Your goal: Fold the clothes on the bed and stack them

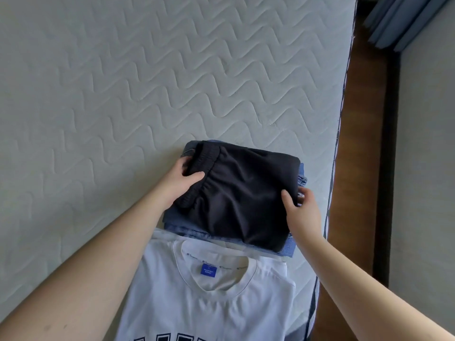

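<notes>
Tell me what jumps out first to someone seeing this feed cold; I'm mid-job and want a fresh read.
The folded black shorts sit atop folded blue denim near the mattress's right edge, with the left hand gripping the elastic waistband side and the right hand pinching the opposite edge. Just nearer the camera lies a white T-shirt with a blue neck label, its collar tucked partly under the denim.

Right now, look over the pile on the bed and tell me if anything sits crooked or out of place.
The black shorts lie skewed on the folded blue jeans, whose edges stick out unevenly. The stack overlaps the top of the white T-shirt. The left hand and right hand grip the shorts' sides.
</notes>
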A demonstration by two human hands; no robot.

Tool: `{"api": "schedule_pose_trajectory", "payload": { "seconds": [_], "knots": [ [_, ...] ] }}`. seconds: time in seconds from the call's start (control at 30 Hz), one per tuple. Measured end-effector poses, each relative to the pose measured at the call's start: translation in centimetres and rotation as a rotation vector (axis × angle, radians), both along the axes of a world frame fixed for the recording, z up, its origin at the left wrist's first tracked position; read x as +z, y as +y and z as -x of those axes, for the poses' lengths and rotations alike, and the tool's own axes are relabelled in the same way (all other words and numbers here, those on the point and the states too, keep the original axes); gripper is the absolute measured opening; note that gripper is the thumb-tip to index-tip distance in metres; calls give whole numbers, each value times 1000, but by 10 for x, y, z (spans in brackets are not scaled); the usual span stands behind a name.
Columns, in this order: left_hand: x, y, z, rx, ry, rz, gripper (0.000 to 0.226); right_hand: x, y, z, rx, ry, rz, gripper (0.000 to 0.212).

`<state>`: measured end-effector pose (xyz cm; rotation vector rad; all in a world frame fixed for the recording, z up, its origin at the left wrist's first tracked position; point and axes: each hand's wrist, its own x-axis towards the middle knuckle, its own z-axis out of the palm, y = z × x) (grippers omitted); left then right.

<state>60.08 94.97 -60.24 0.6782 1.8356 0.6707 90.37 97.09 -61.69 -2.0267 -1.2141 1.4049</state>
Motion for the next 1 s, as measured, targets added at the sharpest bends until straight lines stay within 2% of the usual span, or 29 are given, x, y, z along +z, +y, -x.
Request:
{"api": "schedule_pose_trajectory", "payload": {
  "seconds": [0.13, 0.2, 0.33, 0.43, 0.57, 0.63, 0.7, 0.73, 0.77, 0.83, 0.9, 1.0],
  "knots": [
    [-4, 16, -1, 54, 144, 64, 85, 4, 36, -1, -28, -18, -26, 52],
    [-3, 26, -5, -2, 263, 82, 77, 6, 52, 2, 22, -11, -20, 58],
    [-8, 29, -10, -37, 343, -3, 28, 1, 63, 6, 93, -37, -61, 35],
    [-10, 22, -3, 22, 337, -5, 30, -3, 66, 3, 88, -32, -87, 28],
    [-12, 22, -5, -43, 399, 23, 41, -4, 68, 6, 124, -200, -135, 37],
    [-8, 22, -13, -71, 552, 15, 45, 0, 65, 8, 96, -317, -185, 40],
    [-4, 16, -21, -101, 918, -214, 41, 7, 57, 11, 81, -387, -370, 41],
    [0, 12, -26, -162, 1106, -389, 40, 11, 49, 16, 118, -407, -491, 43],
    [1, 8, -33, -269, 1216, -560, 40, 13, 38, 24, 184, -435, -598, 45],
    [-5, 3, -44, -632, 1264, -714, 45, 12, 17, 46, 354, -484, -711, 52],
    [-18, 1, -50, -887, 1297, -607, 53, 3, 4, 67, 529, -533, -671, 59],
    [-32, 4, -42, -941, 1283, -339, 67, -20, 10, 79, 697, -641, -532, 66]
  ]
}}
